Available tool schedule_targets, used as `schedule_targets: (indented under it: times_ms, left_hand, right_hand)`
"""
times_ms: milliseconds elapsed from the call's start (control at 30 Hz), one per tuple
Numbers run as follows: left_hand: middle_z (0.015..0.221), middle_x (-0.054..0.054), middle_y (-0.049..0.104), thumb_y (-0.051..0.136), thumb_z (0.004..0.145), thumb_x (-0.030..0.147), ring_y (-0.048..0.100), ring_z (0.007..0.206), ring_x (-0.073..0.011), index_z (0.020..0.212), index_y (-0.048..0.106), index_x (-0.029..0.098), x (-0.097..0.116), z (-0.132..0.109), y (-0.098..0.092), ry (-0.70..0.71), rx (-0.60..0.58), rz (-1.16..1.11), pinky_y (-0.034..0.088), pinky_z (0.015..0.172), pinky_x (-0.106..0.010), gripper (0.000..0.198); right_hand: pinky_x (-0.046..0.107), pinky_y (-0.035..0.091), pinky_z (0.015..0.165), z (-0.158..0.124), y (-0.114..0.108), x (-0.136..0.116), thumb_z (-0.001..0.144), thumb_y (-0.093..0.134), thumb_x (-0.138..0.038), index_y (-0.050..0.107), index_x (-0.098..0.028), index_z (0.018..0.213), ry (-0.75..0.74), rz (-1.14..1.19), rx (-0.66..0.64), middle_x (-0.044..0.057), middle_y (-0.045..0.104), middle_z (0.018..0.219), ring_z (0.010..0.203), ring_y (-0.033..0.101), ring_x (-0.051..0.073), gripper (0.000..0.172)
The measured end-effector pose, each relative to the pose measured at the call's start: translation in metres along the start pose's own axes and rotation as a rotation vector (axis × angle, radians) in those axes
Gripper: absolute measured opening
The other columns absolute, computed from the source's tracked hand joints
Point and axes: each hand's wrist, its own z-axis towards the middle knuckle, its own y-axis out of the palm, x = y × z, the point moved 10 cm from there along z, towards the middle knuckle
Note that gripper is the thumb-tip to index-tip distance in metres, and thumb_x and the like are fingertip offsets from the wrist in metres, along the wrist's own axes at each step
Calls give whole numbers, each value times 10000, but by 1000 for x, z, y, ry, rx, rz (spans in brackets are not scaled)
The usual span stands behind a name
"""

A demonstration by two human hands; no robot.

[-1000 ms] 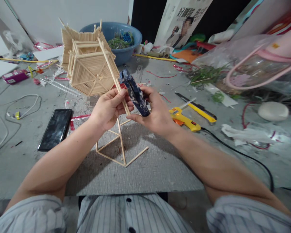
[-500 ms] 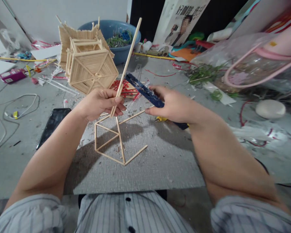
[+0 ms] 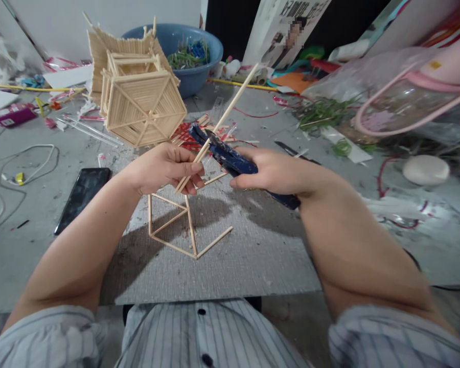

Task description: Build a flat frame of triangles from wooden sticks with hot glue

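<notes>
My left hand [image 3: 170, 166] pinches thin wooden sticks [image 3: 238, 96] between thumb and fingers. At least two lie side by side; the longer slants up and to the right. My right hand [image 3: 270, 168] is wrapped round dark blue cutters [image 3: 235, 159], worn and smeared with pale specks. Their jaws are at the long stick just beyond my left fingertips; whether they bite into it, I cannot tell. Below my hands, a flat frame of joined sticks [image 3: 172, 225] lies on the table, with triangular sections and one side open at the right. My left hand hides its far part.
A hexagonal stick model [image 3: 143, 105] stands at the back left before a blue basin [image 3: 212, 48]. Red-and-wood sticks [image 3: 180, 135] lie behind my hands. A black phone [image 3: 82, 199] is at left. At right are a white rounded object [image 3: 425, 170] and a pink-rimmed clear container [image 3: 410, 107].
The long stick has tilted over to the right, and the cutters' jaws, previously beside it, now meet it. My left hand has shifted slightly right.
</notes>
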Motion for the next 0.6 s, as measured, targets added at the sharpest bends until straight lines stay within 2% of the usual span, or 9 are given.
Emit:
schedule_targets:
  times_ms: [333,600]
  left_hand:
    - [648,6,711,614,871,164,637,487,-80,709,635,138,-2,0,0,-45,15,84,470,519,-155,166]
    - [645,-5,691,609,889,152,644,499,-90,699,635,127,-2,-1,-2,-81,42,91,475,536,-173,193]
  right_hand:
    - [291,421,658,0,7,-1,689,582,-359,564,-226,942,2,39,-81,9,607,814,705,535,174,286]
    - [278,395,611,1,8,-3,690,586,-349,565,-224,889,3,67,-80,-17,529,685,619,478,148,236]
